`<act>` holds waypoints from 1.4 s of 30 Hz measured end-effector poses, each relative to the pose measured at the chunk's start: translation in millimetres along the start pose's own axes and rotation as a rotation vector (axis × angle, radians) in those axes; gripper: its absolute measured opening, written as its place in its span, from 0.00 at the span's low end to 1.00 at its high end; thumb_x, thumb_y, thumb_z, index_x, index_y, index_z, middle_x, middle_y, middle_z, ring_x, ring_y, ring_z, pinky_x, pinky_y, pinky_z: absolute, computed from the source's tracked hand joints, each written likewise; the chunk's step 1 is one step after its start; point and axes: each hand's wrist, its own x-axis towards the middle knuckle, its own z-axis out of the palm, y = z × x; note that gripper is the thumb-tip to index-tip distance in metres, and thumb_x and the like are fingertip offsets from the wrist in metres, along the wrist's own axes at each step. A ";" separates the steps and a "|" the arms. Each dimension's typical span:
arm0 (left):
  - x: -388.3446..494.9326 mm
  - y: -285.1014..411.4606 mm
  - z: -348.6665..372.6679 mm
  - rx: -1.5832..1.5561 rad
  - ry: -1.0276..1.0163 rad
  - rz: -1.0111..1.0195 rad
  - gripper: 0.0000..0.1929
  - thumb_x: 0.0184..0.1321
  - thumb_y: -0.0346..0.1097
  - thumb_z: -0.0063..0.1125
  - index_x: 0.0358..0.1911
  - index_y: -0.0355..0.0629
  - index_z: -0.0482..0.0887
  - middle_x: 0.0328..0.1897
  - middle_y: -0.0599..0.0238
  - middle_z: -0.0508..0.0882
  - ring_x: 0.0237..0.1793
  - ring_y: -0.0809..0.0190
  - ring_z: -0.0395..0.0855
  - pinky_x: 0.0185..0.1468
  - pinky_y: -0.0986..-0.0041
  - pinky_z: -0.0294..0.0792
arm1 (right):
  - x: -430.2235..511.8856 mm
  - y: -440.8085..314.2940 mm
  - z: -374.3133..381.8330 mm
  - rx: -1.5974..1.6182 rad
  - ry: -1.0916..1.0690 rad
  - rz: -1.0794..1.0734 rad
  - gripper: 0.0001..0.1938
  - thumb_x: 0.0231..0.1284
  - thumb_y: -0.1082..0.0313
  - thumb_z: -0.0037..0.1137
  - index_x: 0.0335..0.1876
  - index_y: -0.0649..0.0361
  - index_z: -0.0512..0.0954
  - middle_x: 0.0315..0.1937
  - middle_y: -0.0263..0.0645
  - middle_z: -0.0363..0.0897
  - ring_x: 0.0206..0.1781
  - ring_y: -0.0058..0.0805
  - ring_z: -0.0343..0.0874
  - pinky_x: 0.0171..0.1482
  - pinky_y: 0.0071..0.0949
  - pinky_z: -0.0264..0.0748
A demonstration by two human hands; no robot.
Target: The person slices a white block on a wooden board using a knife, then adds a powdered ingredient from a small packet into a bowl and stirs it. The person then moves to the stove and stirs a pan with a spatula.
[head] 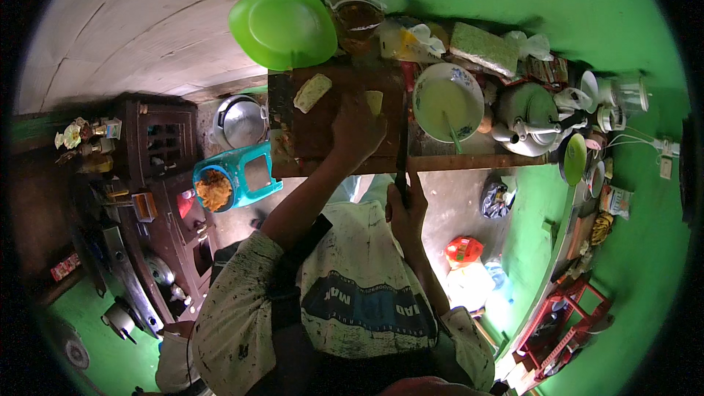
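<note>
My left hand (357, 129) reaches over a dark wooden board (316, 137), its fingertips beside or on a pale slab (374, 102), perhaps tempeh; whether they grip it is hard to see. A second pale, speckled slab (313, 93) lies to the left on the board. My right hand (407, 201) is closed around the dark handle of a knife (404, 148), whose blade points away from me along the board's right side. Right of the blade stands a floral bowl (421, 115) of pale batter with a green spoon (452, 132) in it.
A green plastic bowl (283, 27) stands at the back left. A kettle (531, 121) and a wrapped speckled block (484, 49) are to the right. Below left, a turquoise stool (264, 148) bears a container of fried food (213, 190). Another person's sleeve (173, 360) shows at lower left.
</note>
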 end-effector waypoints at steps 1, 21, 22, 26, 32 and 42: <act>1.6 -5.4 -1.9 -0.022 -0.059 -0.002 0.37 0.58 0.49 0.71 0.66 0.32 0.71 0.56 0.35 0.80 0.55 0.36 0.83 0.55 0.49 0.79 | -0.2 -2.2 0.4 -0.004 0.013 -0.003 0.32 0.75 0.71 0.56 0.82 0.57 0.62 0.31 0.30 0.74 0.28 0.16 0.70 0.30 0.21 0.69; -33.3 -56.5 -35.5 -0.134 0.140 0.132 0.26 0.64 0.31 0.62 0.68 0.38 0.76 0.59 0.42 0.78 0.60 0.36 0.76 0.67 0.48 0.70 | 27.1 38.9 7.5 0.172 -0.224 -0.072 0.32 0.79 0.70 0.50 0.84 0.51 0.54 0.33 0.38 0.82 0.19 0.16 0.68 0.21 0.21 0.67; -36.0 -57.0 -32.2 -0.097 0.174 0.189 0.26 0.64 0.31 0.63 0.67 0.38 0.77 0.57 0.43 0.79 0.59 0.36 0.76 0.67 0.48 0.70 | 29.9 44.8 8.1 0.204 -0.250 -0.032 0.30 0.80 0.69 0.49 0.83 0.53 0.56 0.34 0.39 0.83 0.19 0.17 0.70 0.22 0.22 0.69; -42.3 -52.2 -25.3 0.070 0.219 0.201 0.25 0.62 0.32 0.65 0.64 0.40 0.81 0.55 0.48 0.77 0.57 0.41 0.75 0.61 0.52 0.73 | 37.2 61.1 11.6 0.248 -0.262 0.048 0.26 0.80 0.69 0.50 0.78 0.57 0.61 0.36 0.42 0.83 0.17 0.18 0.69 0.19 0.22 0.67; -43.5 -53.2 -25.1 0.124 0.245 0.239 0.27 0.62 0.33 0.64 0.67 0.38 0.79 0.57 0.47 0.76 0.57 0.39 0.74 0.63 0.50 0.70 | 41.8 74.1 10.2 0.283 -0.304 0.073 0.25 0.81 0.68 0.50 0.79 0.58 0.62 0.36 0.40 0.84 0.18 0.17 0.70 0.21 0.23 0.70; -46.3 -47.9 0.4 -0.505 0.269 0.173 0.34 0.76 0.41 0.53 0.78 0.30 0.58 0.78 0.38 0.66 0.78 0.38 0.63 0.80 0.52 0.54 | 37.8 60.9 16.8 0.194 -0.322 0.093 0.29 0.83 0.68 0.43 0.85 0.49 0.56 0.36 0.35 0.80 0.19 0.14 0.68 0.22 0.18 0.67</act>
